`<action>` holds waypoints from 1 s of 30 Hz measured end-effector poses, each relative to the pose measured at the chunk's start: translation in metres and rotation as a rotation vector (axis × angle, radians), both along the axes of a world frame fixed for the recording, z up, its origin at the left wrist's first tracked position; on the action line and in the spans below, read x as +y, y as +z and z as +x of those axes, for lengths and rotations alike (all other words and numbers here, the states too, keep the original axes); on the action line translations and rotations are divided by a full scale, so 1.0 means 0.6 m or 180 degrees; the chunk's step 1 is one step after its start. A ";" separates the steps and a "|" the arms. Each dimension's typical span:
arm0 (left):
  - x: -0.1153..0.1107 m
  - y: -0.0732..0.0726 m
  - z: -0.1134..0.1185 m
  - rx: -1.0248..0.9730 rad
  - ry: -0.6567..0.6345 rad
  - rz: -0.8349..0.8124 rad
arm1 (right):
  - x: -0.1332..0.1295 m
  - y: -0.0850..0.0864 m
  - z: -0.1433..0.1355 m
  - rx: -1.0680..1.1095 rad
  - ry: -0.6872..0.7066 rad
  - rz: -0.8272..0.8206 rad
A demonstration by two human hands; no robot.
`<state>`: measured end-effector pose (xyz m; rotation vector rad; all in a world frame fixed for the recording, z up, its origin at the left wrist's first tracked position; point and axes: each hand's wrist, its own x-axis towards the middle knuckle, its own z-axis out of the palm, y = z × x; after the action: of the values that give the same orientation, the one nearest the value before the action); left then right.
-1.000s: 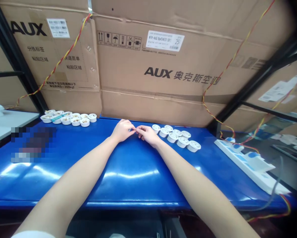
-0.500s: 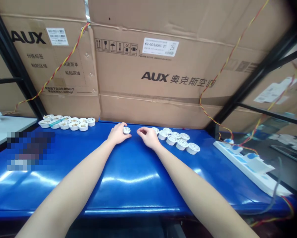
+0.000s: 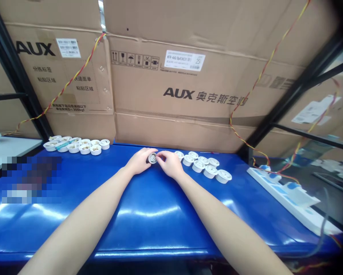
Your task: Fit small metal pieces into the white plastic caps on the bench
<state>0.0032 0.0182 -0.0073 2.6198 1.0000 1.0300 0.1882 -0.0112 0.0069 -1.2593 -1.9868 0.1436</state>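
Note:
My left hand (image 3: 139, 160) is closed around a small round white plastic cup (image 3: 152, 158), tilted so that its face points towards me. My right hand (image 3: 170, 163) is closed in a pinch, its fingertips at the right side of that face; whatever they hold is too small to make out. Close by my right hand stand two rows of similar round white plastic pieces (image 3: 198, 165) with detailed tops. At the back left, several open white cups (image 3: 84, 149) hold small brass-coloured bits, and a teal strip (image 3: 63, 146) lies across some of them.
Blue sheeting (image 3: 148, 229) covers the table. Large cardboard panels (image 3: 177, 126) rise behind it. On the right lies a white power strip (image 3: 286, 202) with plugs and twisted red-yellow wires (image 3: 259, 78). Black frame posts stand at both sides. A blurred-out patch (image 3: 34, 179) lies on the left.
My hands have come together. The left hand has shifted right and tilted the white cup towards me, and the right fingertips have moved left to meet its face.

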 end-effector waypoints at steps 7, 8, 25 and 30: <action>-0.003 0.004 0.003 -0.0130 -0.0025 -0.0209 | 0.004 -0.005 0.001 0.0173 0.0140 -0.0004; -0.004 0.005 0.004 -0.0152 -0.0029 -0.0241 | 0.004 -0.006 0.000 0.0224 0.0143 -0.0051; -0.009 0.008 0.003 -0.0172 -0.0104 -0.0215 | 0.015 -0.010 0.008 0.1045 0.0490 -0.1002; -0.012 0.010 0.004 -0.0203 -0.0103 -0.0236 | 0.016 -0.014 0.006 0.1176 0.0412 -0.1050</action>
<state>0.0054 0.0110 -0.0010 2.5189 0.9597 1.0416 0.1918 -0.0018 -0.0016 -1.1983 -1.7634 0.7397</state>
